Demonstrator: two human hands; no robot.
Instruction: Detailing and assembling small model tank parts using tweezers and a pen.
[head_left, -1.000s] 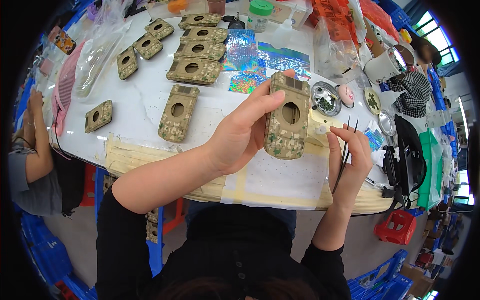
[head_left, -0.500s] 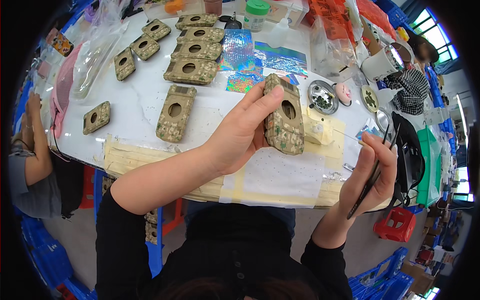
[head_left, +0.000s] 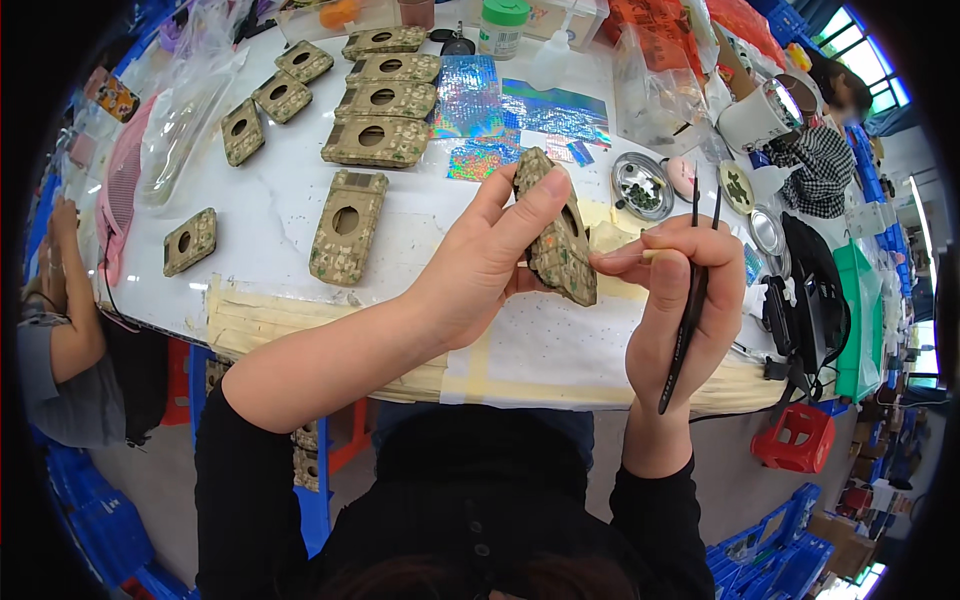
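My left hand (head_left: 487,255) is closed round a camouflage toy tank hull (head_left: 566,252), now tilted so its round hole shows only edge-on. Close to the hull's right side is my right hand (head_left: 690,300), its thumb and fingers pinching a thin pale stick (head_left: 648,254). I cannot tell whether the stick's tip touches the hull. Black tweezers (head_left: 684,335) are tucked between the same hand's fingers, points up. To the left lies another camouflage hull (head_left: 347,228) with a round hole. A round metal dish (head_left: 643,188) beyond my right hand holds small dark green pieces.
Several more hulls (head_left: 374,142) sit at the back left. Shiny holographic sheets (head_left: 555,113), a green-lidded jar (head_left: 501,28) and a squeeze bottle (head_left: 551,60) stand behind. White paper (head_left: 540,350) covers the near edge. A black bag (head_left: 815,290) lies right; another person's arm (head_left: 75,285) shows left.
My right hand has moved left and up to the hull, bringing the stick and tweezers along. The hull in my left hand has turned onto its side somewhat.
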